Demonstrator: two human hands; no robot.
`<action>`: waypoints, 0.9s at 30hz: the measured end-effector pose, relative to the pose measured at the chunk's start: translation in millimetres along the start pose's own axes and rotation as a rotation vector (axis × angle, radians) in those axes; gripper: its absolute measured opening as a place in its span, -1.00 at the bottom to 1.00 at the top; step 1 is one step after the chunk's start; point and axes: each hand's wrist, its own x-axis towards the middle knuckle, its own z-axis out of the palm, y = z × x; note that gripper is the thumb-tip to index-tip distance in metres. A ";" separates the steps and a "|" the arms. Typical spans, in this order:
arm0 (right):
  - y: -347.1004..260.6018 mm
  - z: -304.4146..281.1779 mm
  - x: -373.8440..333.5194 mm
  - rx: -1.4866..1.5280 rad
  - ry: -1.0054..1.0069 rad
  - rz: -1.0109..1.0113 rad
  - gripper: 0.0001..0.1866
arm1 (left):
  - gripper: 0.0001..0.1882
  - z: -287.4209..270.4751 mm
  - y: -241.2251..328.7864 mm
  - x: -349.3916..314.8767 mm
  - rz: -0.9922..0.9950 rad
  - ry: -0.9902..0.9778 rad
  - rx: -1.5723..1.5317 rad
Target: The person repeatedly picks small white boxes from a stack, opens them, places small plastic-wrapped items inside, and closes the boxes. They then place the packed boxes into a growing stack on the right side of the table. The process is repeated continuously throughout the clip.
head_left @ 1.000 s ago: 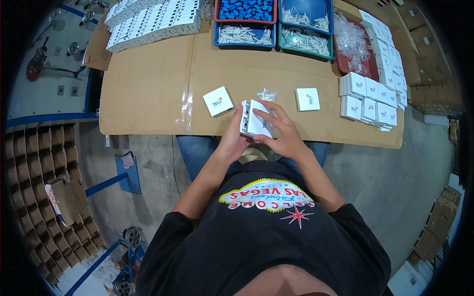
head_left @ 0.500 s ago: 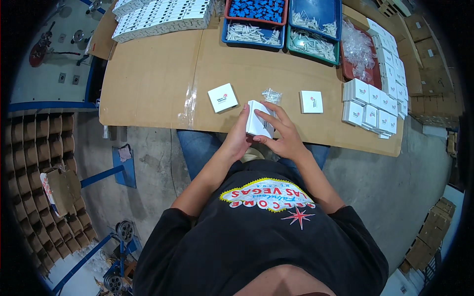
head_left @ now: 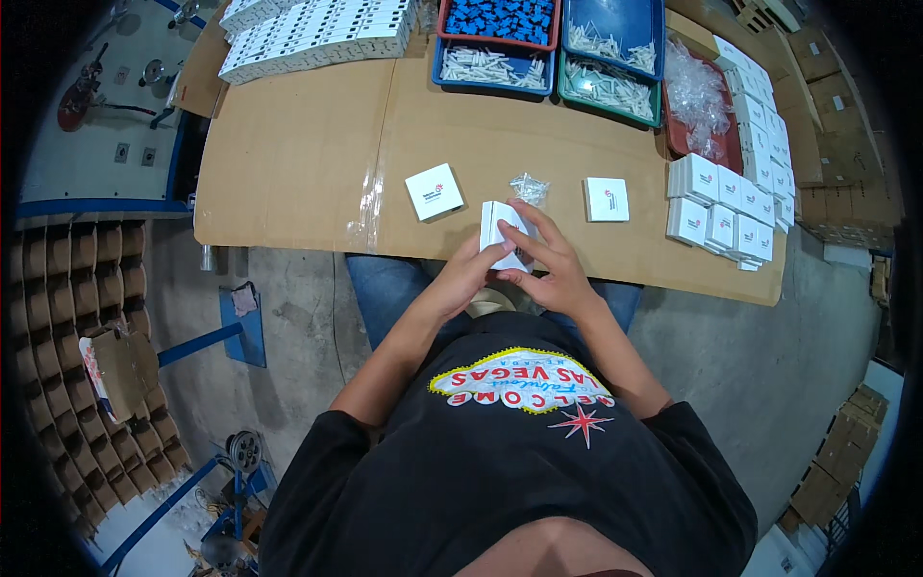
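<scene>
Two hands share one small white box (head_left: 490, 229), held at the near edge of the cardboard-covered counter (head_left: 288, 173). The left hand (head_left: 460, 279) presses its thumb on the face, its other fingers mostly hidden; the right hand (head_left: 555, 264) bends its fingers over the far part, thumb at the near end — both pinch the box. Closing it looks mostly done, judging by the flat faces on view; it is not yet set down, and a clear packet (head_left: 530, 188) lies outside, just beyond. The box looks clean, square-cornered and tilted, its print partly covered. One similar box (head_left: 435, 192) lies to the left — another box (head_left: 606, 199) to the right.
</scene>
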 end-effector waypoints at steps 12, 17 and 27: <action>-14.6 -16.1 12.8 0.053 0.031 0.188 -0.43 | -0.58 -5.8 -9.1 -1.9 -0.039 0.105 0.182; -5.0 -5.2 31.5 0.065 0.272 0.221 -0.77 | -0.65 -9.8 -24.6 6.5 0.055 -0.043 0.231; 0.0 12.2 42.1 0.028 0.303 0.271 -0.62 | -0.70 -5.3 -39.4 4.3 0.089 -0.139 0.364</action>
